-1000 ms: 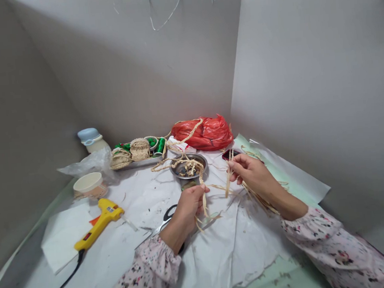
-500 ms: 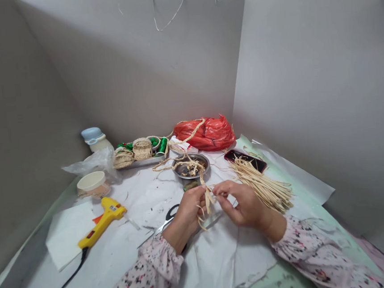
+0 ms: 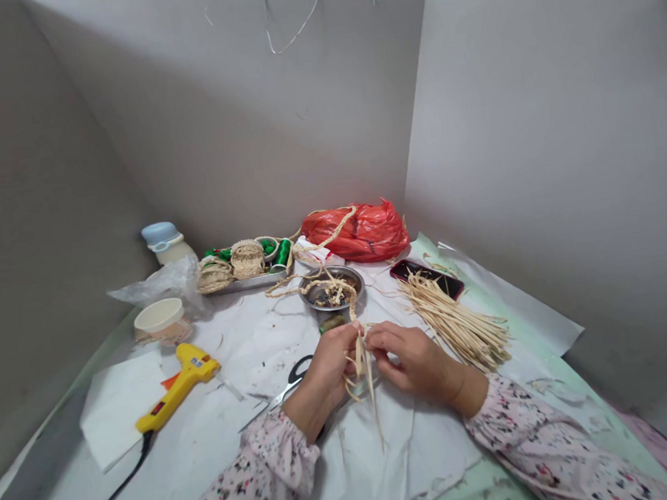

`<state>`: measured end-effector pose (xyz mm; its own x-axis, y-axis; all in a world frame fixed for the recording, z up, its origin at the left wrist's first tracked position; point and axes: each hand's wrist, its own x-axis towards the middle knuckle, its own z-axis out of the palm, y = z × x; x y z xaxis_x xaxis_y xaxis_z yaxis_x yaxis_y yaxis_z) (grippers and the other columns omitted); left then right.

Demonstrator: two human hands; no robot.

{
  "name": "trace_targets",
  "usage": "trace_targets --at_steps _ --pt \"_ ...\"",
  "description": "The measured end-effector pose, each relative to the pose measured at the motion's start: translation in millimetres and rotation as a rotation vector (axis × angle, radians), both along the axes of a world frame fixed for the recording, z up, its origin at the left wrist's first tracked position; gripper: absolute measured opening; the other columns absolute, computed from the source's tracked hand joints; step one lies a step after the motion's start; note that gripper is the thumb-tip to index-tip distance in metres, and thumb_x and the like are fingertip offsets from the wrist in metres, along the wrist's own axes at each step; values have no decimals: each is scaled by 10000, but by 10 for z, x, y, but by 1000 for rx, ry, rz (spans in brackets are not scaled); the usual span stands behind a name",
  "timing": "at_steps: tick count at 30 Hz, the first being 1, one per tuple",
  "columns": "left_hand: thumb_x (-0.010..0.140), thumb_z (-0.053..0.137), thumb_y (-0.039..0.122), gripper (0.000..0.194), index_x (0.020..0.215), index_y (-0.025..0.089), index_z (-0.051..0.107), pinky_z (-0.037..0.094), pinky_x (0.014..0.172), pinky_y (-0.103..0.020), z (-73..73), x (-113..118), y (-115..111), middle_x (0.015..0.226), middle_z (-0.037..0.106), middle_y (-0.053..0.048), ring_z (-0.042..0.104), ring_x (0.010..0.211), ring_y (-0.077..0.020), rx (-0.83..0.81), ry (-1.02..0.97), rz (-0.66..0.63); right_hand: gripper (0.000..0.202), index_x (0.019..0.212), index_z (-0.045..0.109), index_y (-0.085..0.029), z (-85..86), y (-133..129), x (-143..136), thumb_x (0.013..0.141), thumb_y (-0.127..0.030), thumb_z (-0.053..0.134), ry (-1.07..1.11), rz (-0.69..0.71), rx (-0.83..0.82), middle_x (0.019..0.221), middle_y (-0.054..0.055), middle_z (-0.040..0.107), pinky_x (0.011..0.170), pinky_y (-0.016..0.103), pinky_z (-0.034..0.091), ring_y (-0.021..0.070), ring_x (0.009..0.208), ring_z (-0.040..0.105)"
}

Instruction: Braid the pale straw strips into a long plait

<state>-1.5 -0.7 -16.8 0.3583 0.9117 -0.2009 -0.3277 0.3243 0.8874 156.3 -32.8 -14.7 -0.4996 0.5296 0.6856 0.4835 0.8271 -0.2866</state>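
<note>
My left hand (image 3: 336, 359) pinches the end of a pale straw braid (image 3: 352, 304), whose length runs back over a metal bowl (image 3: 362, 286). Loose strands (image 3: 373, 402) hang down from the pinch between my hands. My right hand (image 3: 407, 356) is closed at the strands close by, its thumb and forefinger pressed together on one of them. To the right of that hand lies a bundle of dry straw strips (image 3: 462, 323), partly over a dark phone (image 3: 429, 276). Scissors (image 3: 290, 382) with black handles lie partly under my left wrist.
A yellow glue gun (image 3: 175, 384) with a black cord rests on the left, beside folded white paper (image 3: 111, 409) and a cup (image 3: 161, 319). Behind stand a tray (image 3: 248, 282) with braid rolls and green thread, a bottle (image 3: 166, 241) and a red plastic bag (image 3: 361, 232). Grey panels enclose the table.
My right hand has moved slightly left, closer to my left hand. A long strand now hangs straight down between them. My left hand has barely moved.
</note>
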Motion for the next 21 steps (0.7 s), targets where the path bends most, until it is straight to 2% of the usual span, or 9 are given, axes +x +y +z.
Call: trace_targets --at_steps 3,5,9,12,18,21 --pt "687 674 334 232 718 132 565 187 384 -181 -32 -7 17 497 465 44 343 367 -40 -22 27 -2 252 957 525 -211 6 -25 -15 765 -56 472 12 19 -15 882 53 615 741 301 508 179 831 594" --pt "685 671 329 224 717 134 564 172 383 -179 -17 -8 14 478 435 56 324 360 -38 -41 45 8 249 968 518 -206 7 -35 -26 763 -70 478 87 -28 -31 856 42 601 700 288 498 168 770 582" --pt "683 668 315 207 701 141 556 139 379 -177 51 -3 -19 456 354 87 266 353 -27 -53 55 22 150 958 536 -194 -17 13 -29 821 -143 504 194 -310 -75 830 39 590 622 274 461 158 697 561" --pt "690 660 321 205 695 147 553 130 373 -180 80 -1 -43 456 345 89 249 352 -27 -46 77 13 163 999 566 -190 -35 69 -18 840 -185 528 172 -443 -88 874 54 611 699 304 462 188 787 581" --pt "700 670 372 243 717 155 563 148 384 -180 76 8 -49 478 369 80 276 371 -35 -55 97 -6 257 1129 578 -189 -129 129 -42 889 -191 485 162 -436 -189 987 72 626 766 320 459 201 881 596" --pt "695 683 380 256 723 156 563 134 385 -184 92 13 -53 479 357 85 259 374 -33 -50 94 -25 194 1033 605 -191 -154 140 -58 903 -179 461 207 -401 -214 931 62 626 771 315 452 192 870 594"
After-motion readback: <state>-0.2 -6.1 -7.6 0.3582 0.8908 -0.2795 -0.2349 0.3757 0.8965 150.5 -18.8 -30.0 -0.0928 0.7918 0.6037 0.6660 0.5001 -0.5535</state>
